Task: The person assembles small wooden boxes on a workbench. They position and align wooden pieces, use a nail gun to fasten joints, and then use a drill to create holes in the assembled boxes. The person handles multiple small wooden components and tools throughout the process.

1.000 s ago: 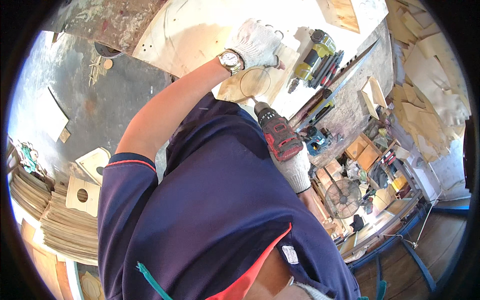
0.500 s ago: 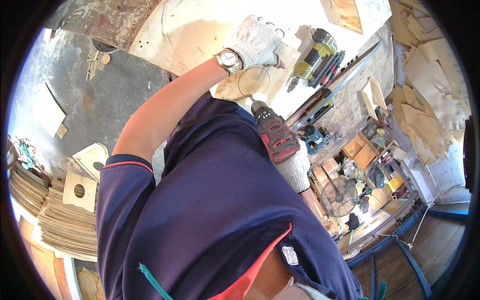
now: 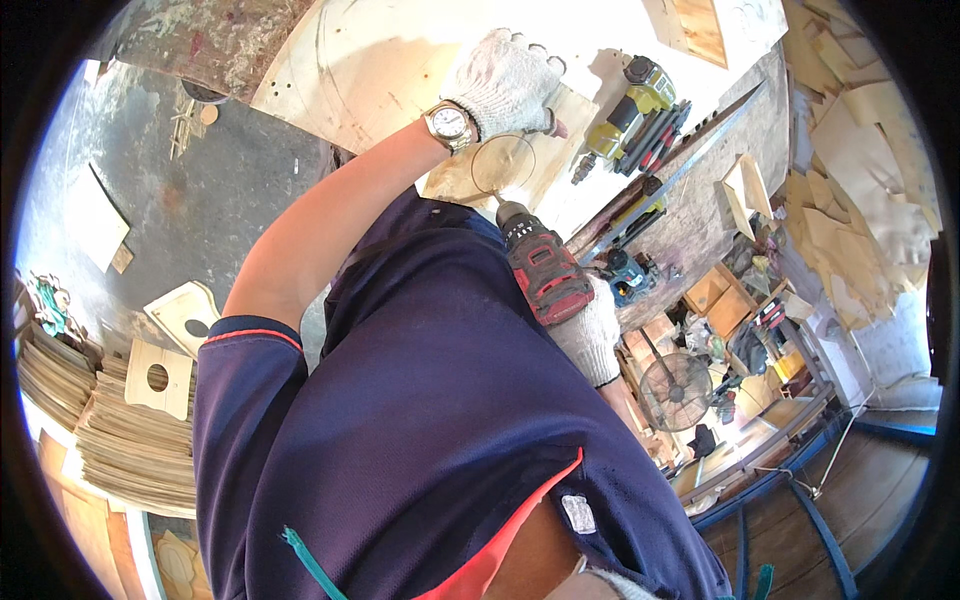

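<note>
Jutting from the right grip, the drill faces the board.

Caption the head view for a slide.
Gloved left hand on a wooden board, gloved right hand holding a red-black drill, its bit near the board's circle.

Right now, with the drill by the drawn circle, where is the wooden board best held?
Probably by its far side, reaching in from the left, where the gloved left hand rests. The board looks flat; the red-black drill in the right hand points at the near edge of the circle, so the far part should keep that hand clear of the bit.
</note>
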The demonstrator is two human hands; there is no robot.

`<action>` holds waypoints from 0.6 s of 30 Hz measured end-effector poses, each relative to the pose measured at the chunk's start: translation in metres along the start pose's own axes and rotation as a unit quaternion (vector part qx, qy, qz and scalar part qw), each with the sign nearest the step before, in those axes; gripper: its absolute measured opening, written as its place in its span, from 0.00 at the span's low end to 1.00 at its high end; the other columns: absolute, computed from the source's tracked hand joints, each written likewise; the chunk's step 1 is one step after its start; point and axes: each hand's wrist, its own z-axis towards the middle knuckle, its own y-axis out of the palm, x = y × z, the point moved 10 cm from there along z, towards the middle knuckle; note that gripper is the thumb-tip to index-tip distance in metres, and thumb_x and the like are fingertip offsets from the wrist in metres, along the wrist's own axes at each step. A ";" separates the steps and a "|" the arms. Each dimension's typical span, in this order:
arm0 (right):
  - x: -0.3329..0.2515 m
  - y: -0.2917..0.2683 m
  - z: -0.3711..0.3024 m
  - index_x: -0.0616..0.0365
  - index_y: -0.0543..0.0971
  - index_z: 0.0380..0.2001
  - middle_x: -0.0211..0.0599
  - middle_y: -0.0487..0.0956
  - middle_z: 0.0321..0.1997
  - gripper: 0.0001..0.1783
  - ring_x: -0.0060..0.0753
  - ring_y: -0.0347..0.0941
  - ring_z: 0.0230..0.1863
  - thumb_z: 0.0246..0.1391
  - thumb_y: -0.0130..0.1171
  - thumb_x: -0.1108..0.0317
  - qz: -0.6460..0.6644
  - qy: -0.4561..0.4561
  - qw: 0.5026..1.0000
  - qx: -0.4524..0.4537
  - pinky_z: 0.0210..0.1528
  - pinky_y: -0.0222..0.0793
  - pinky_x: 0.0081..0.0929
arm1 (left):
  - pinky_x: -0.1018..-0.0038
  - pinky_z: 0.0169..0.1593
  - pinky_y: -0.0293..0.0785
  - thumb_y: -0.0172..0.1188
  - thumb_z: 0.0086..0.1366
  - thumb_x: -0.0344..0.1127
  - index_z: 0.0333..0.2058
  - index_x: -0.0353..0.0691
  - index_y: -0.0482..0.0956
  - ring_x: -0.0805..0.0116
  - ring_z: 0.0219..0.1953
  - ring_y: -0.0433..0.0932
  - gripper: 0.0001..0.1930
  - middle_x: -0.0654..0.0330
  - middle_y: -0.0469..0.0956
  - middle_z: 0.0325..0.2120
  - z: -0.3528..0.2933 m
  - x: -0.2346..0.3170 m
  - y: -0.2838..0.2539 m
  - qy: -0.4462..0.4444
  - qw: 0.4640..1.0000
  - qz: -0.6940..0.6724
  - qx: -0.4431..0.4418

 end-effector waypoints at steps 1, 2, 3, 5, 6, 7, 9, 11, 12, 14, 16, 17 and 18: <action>-0.003 0.000 0.001 0.55 0.86 0.43 0.48 0.86 0.35 0.24 0.50 0.85 0.37 0.57 0.65 0.46 0.001 0.006 1.000 -0.003 0.40 0.76 0.42 | 0.57 0.57 0.72 0.72 0.46 0.72 0.44 0.44 0.84 0.55 0.50 0.80 0.39 0.55 0.84 0.39 0.000 0.001 -0.001 -0.001 1.000 0.000 -0.002; -0.006 0.000 0.001 0.55 0.86 0.44 0.48 0.86 0.35 0.24 0.50 0.85 0.38 0.57 0.65 0.46 0.002 0.012 1.000 -0.007 0.40 0.76 0.42 | 0.57 0.57 0.72 0.72 0.46 0.72 0.44 0.43 0.84 0.55 0.50 0.81 0.38 0.55 0.84 0.39 0.000 0.001 -0.002 -0.001 1.000 0.000 -0.004; -0.012 -0.003 -0.001 0.55 0.86 0.44 0.48 0.86 0.35 0.24 0.50 0.85 0.38 0.57 0.65 0.46 -0.042 0.016 0.999 -0.010 0.40 0.76 0.42 | 0.57 0.57 0.72 0.72 0.46 0.72 0.43 0.43 0.84 0.55 0.49 0.81 0.38 0.55 0.84 0.39 0.000 0.001 -0.003 -0.002 1.000 0.000 -0.006; -0.041 -0.013 -0.005 0.55 0.85 0.45 0.49 0.86 0.35 0.24 0.50 0.85 0.38 0.57 0.65 0.46 -0.098 0.016 0.995 -0.020 0.41 0.77 0.42 | 0.57 0.57 0.72 0.72 0.46 0.73 0.43 0.43 0.84 0.55 0.49 0.81 0.38 0.55 0.84 0.39 0.000 0.001 -0.003 -0.004 1.000 0.001 -0.008; -0.056 -0.017 -0.007 0.54 0.85 0.46 0.49 0.86 0.35 0.24 0.51 0.85 0.38 0.57 0.65 0.46 -0.109 0.013 0.994 -0.026 0.41 0.77 0.43 | 0.58 0.56 0.73 0.71 0.46 0.73 0.43 0.43 0.84 0.55 0.49 0.81 0.38 0.55 0.84 0.39 0.000 0.001 -0.002 -0.004 1.000 0.001 -0.009; -0.060 -0.018 -0.007 0.54 0.85 0.47 0.49 0.86 0.35 0.24 0.51 0.85 0.38 0.57 0.65 0.46 -0.123 0.010 0.992 -0.032 0.41 0.77 0.43 | 0.58 0.56 0.73 0.71 0.46 0.73 0.43 0.43 0.84 0.55 0.49 0.81 0.38 0.55 0.84 0.39 0.000 0.001 -0.002 -0.001 1.000 0.004 -0.005; -0.065 -0.018 -0.006 0.53 0.85 0.48 0.50 0.86 0.36 0.24 0.53 0.84 0.39 0.57 0.65 0.47 -0.153 0.006 0.987 -0.043 0.42 0.77 0.44 | 0.58 0.56 0.73 0.71 0.46 0.72 0.42 0.43 0.84 0.55 0.48 0.81 0.38 0.55 0.84 0.39 -0.001 0.002 -0.002 0.007 1.000 0.010 0.005; -0.069 -0.018 -0.006 0.51 0.84 0.50 0.51 0.86 0.36 0.25 0.54 0.84 0.40 0.57 0.65 0.47 -0.165 0.012 0.985 -0.048 0.42 0.77 0.45 | 0.58 0.55 0.73 0.71 0.47 0.72 0.42 0.43 0.84 0.56 0.48 0.81 0.38 0.55 0.84 0.38 0.000 0.002 -0.001 0.009 1.000 0.005 0.005; -0.073 -0.019 -0.008 0.50 0.84 0.51 0.51 0.86 0.37 0.25 0.55 0.84 0.40 0.57 0.65 0.47 -0.161 0.021 0.986 -0.047 0.42 0.77 0.45 | 0.59 0.55 0.73 0.71 0.47 0.73 0.42 0.43 0.84 0.56 0.47 0.81 0.38 0.56 0.84 0.38 0.000 0.003 -0.001 0.011 1.000 0.003 0.005; -0.080 -0.020 -0.002 0.49 0.84 0.52 0.51 0.86 0.38 0.25 0.57 0.84 0.40 0.57 0.65 0.47 -0.195 0.002 0.979 -0.062 0.43 0.77 0.46 | 0.58 0.55 0.73 0.71 0.47 0.73 0.42 0.43 0.84 0.56 0.47 0.81 0.38 0.55 0.84 0.38 0.000 0.001 0.000 0.003 1.000 0.014 0.008; -0.087 -0.018 0.007 0.48 0.84 0.52 0.52 0.86 0.37 0.25 0.57 0.84 0.40 0.57 0.65 0.47 -0.243 -0.023 0.967 -0.078 0.43 0.77 0.47 | 0.58 0.55 0.73 0.70 0.46 0.73 0.42 0.43 0.83 0.56 0.47 0.81 0.39 0.55 0.83 0.38 -0.001 0.000 -0.001 0.000 1.000 0.013 0.008; -0.089 -0.018 0.010 0.47 0.84 0.52 0.52 0.86 0.37 0.24 0.58 0.84 0.40 0.57 0.65 0.47 -0.254 -0.028 0.963 -0.084 0.43 0.77 0.47 | 0.58 0.55 0.73 0.70 0.46 0.74 0.42 0.43 0.83 0.56 0.47 0.81 0.39 0.55 0.83 0.38 -0.001 0.000 -0.002 0.002 1.000 0.008 0.006; -0.088 -0.019 0.012 0.47 0.84 0.52 0.52 0.86 0.37 0.24 0.58 0.84 0.40 0.57 0.65 0.47 -0.242 -0.029 0.966 -0.090 0.43 0.77 0.48 | 0.58 0.56 0.73 0.70 0.46 0.74 0.42 0.43 0.83 0.56 0.47 0.81 0.39 0.55 0.83 0.38 -0.001 0.001 -0.003 0.003 1.000 0.003 0.005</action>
